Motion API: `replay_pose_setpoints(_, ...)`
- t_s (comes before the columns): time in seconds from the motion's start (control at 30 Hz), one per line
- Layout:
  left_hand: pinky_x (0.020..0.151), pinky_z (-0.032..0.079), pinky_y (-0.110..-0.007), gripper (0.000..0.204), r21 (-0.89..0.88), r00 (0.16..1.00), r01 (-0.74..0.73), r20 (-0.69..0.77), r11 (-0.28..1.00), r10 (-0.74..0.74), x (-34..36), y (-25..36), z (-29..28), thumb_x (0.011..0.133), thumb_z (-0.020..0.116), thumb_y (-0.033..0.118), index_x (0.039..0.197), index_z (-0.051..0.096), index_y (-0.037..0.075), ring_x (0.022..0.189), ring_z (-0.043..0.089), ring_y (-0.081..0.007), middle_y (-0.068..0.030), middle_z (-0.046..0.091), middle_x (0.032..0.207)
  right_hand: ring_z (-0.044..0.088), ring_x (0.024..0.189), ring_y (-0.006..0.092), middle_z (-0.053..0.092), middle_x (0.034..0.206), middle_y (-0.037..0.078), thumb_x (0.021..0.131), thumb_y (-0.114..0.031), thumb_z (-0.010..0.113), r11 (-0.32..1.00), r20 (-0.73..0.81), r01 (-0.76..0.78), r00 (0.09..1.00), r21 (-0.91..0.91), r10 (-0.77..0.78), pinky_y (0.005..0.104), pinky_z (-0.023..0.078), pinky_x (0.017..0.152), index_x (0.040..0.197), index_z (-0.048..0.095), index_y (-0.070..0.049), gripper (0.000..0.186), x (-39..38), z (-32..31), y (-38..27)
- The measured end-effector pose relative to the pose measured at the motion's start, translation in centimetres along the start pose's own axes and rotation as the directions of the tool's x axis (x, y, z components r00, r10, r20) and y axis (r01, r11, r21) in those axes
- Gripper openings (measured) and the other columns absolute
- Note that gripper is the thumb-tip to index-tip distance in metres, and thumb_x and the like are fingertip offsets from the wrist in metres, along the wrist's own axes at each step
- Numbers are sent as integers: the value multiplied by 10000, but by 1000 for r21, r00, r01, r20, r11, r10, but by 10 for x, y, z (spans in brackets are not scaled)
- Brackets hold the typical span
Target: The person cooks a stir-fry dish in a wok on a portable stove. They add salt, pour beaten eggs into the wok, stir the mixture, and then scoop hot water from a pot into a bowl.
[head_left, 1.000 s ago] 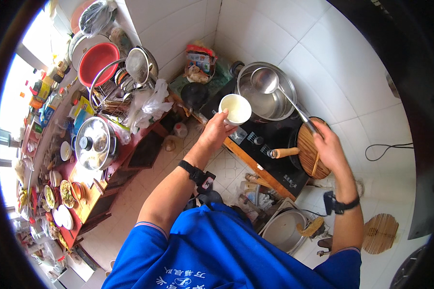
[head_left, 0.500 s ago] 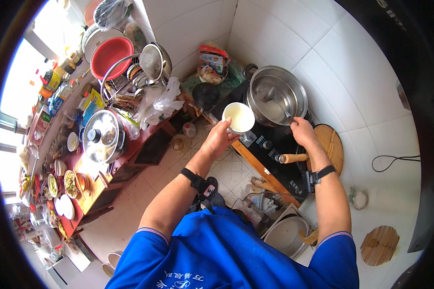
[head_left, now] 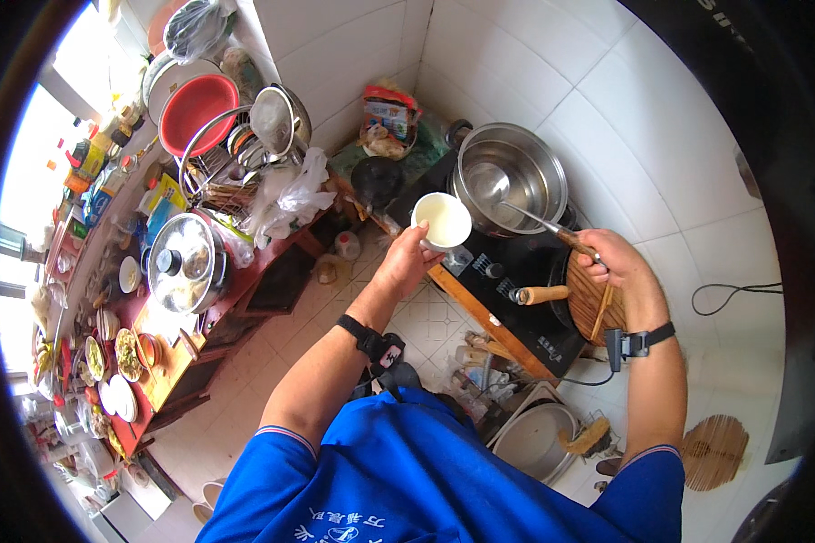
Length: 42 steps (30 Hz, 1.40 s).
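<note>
Slantwise, the ladle (head_left: 532,218) points forward-left into the pot (head_left: 549,174), hands (head_left: 618,265) gripping its handle (head_left: 570,240) and a bowl (head_left: 445,245).

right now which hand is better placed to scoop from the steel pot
The right hand, most likely: it grips the ladle by its handle, with the head reaching into the steel pot. The left hand is busy holding the white bowl near the pot.

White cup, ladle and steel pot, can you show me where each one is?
White cup (head_left: 463,214), head view: on its inner wall.
Ladle (head_left: 536,219), head view: on its metal shaft.
Steel pot (head_left: 547,176), head view: inner wall.
</note>
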<state>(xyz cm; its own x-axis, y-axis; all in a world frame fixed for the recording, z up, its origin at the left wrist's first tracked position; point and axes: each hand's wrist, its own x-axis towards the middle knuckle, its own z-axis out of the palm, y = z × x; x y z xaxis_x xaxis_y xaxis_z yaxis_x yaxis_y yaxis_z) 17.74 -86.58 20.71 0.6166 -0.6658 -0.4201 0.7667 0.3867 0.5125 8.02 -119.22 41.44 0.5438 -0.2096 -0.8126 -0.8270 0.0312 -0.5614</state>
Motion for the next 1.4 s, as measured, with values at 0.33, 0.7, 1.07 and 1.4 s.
replay_pose_setpoints(0.33,1154,369,-449,608,8,1000,10,-14,1000,-10,20,3,18,1062,477,442,1501,378,33,1309,566,-278,-145,570,1434,313,448,23,527,694,-4,1028,-221,462,977,-57,186,980,-101,-193,175,234,386,1349,549,3,401,-92,4,-27)
replay_pose_setpoints(0.7,1130,389,-446,545,-53,1000,3,11,999,-3,19,0,8,1046,497,434,1446,439,68,1265,595,-259,-103,625,1369,523,662,70,608,811,-6,1021,-128,535,782,-105,314,896,-539,-432,257,449,572,1385,537,65,412,-107,69,10)
replay_pose_setpoints(1.07,1047,488,-507,459,-134,983,-156,-117,979,140,-47,5,-57,1024,488,345,1411,468,99,1156,652,-278,-134,624,1333,686,973,407,694,1126,248,816,62,591,94,209,451,576,-888,-790,459,540,863,1378,588,-11,566,-138,168,26)
replay_pose_setpoints(1.4,1007,511,-482,492,-24,907,-311,-305,950,290,-242,62,-166,1025,444,312,1470,393,109,1223,614,-275,-121,583,1368,558,740,72,656,1203,94,950,-66,473,717,269,621,784,-317,-560,206,457,631,1470,496,6,525,-99,295,68)
